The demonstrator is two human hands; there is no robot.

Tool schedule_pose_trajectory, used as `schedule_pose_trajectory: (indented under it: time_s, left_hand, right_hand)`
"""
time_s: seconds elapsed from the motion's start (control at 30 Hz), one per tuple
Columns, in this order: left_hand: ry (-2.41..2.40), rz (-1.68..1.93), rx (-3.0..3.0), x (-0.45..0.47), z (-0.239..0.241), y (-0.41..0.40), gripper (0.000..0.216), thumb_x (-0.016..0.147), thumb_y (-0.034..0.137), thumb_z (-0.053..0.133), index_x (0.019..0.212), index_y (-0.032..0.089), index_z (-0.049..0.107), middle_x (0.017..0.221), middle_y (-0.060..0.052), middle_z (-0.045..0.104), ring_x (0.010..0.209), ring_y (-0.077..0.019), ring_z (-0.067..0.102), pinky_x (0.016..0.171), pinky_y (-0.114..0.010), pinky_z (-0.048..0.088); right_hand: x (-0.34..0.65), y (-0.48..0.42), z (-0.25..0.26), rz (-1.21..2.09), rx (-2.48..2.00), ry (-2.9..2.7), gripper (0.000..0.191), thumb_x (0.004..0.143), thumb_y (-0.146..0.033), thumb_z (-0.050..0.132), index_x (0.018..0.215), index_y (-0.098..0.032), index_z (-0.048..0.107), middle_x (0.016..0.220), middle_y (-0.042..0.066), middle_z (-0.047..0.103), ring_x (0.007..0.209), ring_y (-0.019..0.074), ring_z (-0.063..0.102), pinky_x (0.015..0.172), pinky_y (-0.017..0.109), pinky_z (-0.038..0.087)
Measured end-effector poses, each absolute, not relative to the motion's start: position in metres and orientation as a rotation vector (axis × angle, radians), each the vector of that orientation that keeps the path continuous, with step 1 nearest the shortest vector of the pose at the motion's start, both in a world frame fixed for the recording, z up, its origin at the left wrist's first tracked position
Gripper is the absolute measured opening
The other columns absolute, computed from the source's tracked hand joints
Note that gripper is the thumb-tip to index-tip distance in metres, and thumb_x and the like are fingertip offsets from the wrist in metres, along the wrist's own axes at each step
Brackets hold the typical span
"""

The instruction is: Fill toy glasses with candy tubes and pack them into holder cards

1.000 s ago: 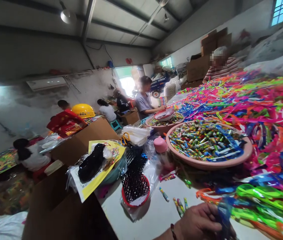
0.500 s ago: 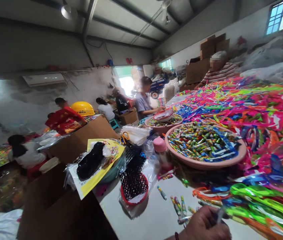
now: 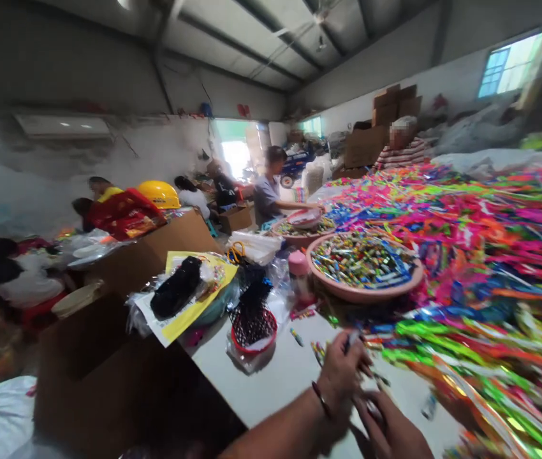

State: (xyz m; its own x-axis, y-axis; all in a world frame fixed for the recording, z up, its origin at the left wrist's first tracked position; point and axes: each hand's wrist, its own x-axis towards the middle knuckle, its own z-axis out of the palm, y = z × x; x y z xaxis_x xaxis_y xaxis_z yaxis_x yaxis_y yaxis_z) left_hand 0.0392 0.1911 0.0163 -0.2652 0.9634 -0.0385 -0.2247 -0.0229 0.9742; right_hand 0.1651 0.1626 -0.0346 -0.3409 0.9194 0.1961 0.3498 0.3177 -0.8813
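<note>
My left hand [image 3: 342,373], with a dark bracelet at the wrist, hovers over the white table [image 3: 280,382]. Its fingers are pinched on a small thin piece whose dark tip sticks up. My right hand [image 3: 390,430] comes in from the bottom edge just under the left hand and touches it. Its fingers are smeared by motion. A few small coloured tubes [image 3: 319,350] lie loose on the table just ahead of my hands. Bright plastic strips [image 3: 481,299] lie heaped to the right.
A pink basin [image 3: 361,294] full of small tubes stands ahead, with a pink-capped bottle [image 3: 298,271] and a red basket [image 3: 253,331] to its left. An open cardboard box [image 3: 108,376] stands at the table's left. Other people [image 3: 267,191] work further back.
The view has swung and dropped. My left hand has risen further into view over the loose tubes. My right hand has come into view beneath it.
</note>
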Motion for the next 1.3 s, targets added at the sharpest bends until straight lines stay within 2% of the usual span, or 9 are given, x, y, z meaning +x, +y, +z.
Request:
schedule_pose_trajectory:
  time_s: [0.1, 0.23, 0.33, 0.43, 0.57, 0.67, 0.83, 1.03, 1.3]
  left_hand:
    - [1.177, 1.422, 0.893, 0.029, 0.037, 0.166, 0.040, 0.072, 0.049, 0.077, 0.077, 0.017, 0.055, 0.068, -0.001, 0.062, 0.055, -0.0110, 0.056, 0.057, -0.023, 0.046]
    - [0.991, 1.372, 0.860, 0.015, 0.044, 0.127, 0.036, 0.071, 0.033, 0.082, 0.091, 0.015, 0.058, 0.071, 0.002, 0.064, 0.060, -0.0086, 0.060, 0.060, -0.018, 0.047]
    - [0.962, 1.292, 0.815, 0.004, 0.041, 0.093, 0.047, 0.075, 0.038, 0.081, 0.106, 0.017, 0.053, 0.079, 0.002, 0.068, 0.053, -0.0082, 0.060, 0.057, -0.020, 0.050]
    - [0.957, 1.226, 0.834, -0.004, 0.038, 0.062, 0.054, 0.081, 0.051, 0.075, 0.114, 0.018, 0.047, 0.080, 0.002, 0.069, 0.043, -0.0080, 0.056, 0.056, -0.026, 0.056]
    - [0.931, 1.054, 0.843, -0.006, 0.040, 0.030, 0.050, 0.080, 0.051, 0.077, 0.104, 0.017, 0.049, 0.082, 0.000, 0.070, 0.051, -0.0105, 0.063, 0.058, -0.029, 0.060]
    - [0.923, 0.916, 0.864, -0.003, 0.045, 0.013, 0.047, 0.078, 0.050, 0.079, 0.094, 0.015, 0.051, 0.087, -0.006, 0.072, 0.057, -0.0111, 0.065, 0.052, -0.021, 0.055]
    - [0.850, 0.728, 0.970, 0.002, 0.052, -0.004, 0.049, 0.084, 0.052, 0.074, 0.108, 0.015, 0.054, 0.081, -0.004, 0.071, 0.048, -0.0084, 0.060, 0.045, -0.017, 0.048]
    - [0.778, 0.596, 1.038, 0.005, 0.052, -0.008, 0.045, 0.088, 0.052, 0.070, 0.110, 0.014, 0.057, 0.083, -0.004, 0.070, 0.049, -0.0076, 0.060, 0.046, -0.017, 0.048]
    - [0.787, 0.485, 1.004, 0.001, 0.050, -0.013, 0.043, 0.088, 0.051, 0.071, 0.110, 0.015, 0.059, 0.082, -0.004, 0.070, 0.049, -0.0068, 0.059, 0.048, -0.016, 0.048]
  right_hand:
    - [0.161, 0.143, -0.017, 0.998, -1.154, -1.770, 0.038, 0.088, -0.053, 0.053, 0.106, -0.023, 0.065, 0.092, 0.009, 0.074, 0.077, 0.0263, 0.071, 0.068, 0.036, 0.056]
    - [0.155, 0.133, -0.007, 1.030, -1.162, -1.686, 0.041, 0.096, -0.051, 0.042, 0.116, -0.019, 0.058, 0.104, 0.014, 0.070, 0.090, 0.0256, 0.068, 0.081, 0.039, 0.054]
    - [0.154, 0.123, -0.001, 1.026, -1.149, -1.743, 0.039, 0.098, -0.046, 0.038, 0.121, -0.019, 0.054, 0.108, 0.013, 0.068, 0.095, 0.0250, 0.065, 0.089, 0.041, 0.051]
    - [0.159, 0.105, 0.011, 1.022, -1.143, -1.777, 0.041, 0.100, -0.045, 0.035, 0.125, -0.017, 0.051, 0.101, 0.011, 0.068, 0.092, 0.0245, 0.064, 0.089, 0.042, 0.050]
    - [0.177, 0.073, 0.026, 1.000, -1.034, -1.828, 0.040, 0.101, -0.047, 0.039, 0.121, -0.019, 0.059, 0.105, 0.010, 0.069, 0.098, 0.0231, 0.064, 0.093, 0.039, 0.050]
    - [0.195, 0.049, 0.031, 1.023, -0.944, -1.825, 0.038, 0.098, -0.048, 0.052, 0.121, -0.022, 0.066, 0.116, 0.010, 0.068, 0.109, 0.0231, 0.063, 0.100, 0.038, 0.048]
    - [0.217, 0.016, 0.031, 1.291, -0.976, -1.658, 0.035, 0.091, -0.048, 0.067, 0.115, -0.022, 0.069, 0.107, 0.006, 0.073, 0.099, 0.0211, 0.066, 0.093, 0.036, 0.052]
    - [0.229, 0.002, 0.039, 1.274, -0.983, -1.667, 0.029, 0.089, -0.046, 0.070, 0.104, -0.022, 0.076, 0.102, 0.006, 0.073, 0.099, 0.0212, 0.066, 0.094, 0.036, 0.050]
    - [0.232, -0.001, 0.041, 1.458, -1.003, -1.721, 0.033, 0.089, -0.049, 0.069, 0.104, -0.022, 0.079, 0.104, 0.007, 0.074, 0.099, 0.0214, 0.066, 0.097, 0.036, 0.050]
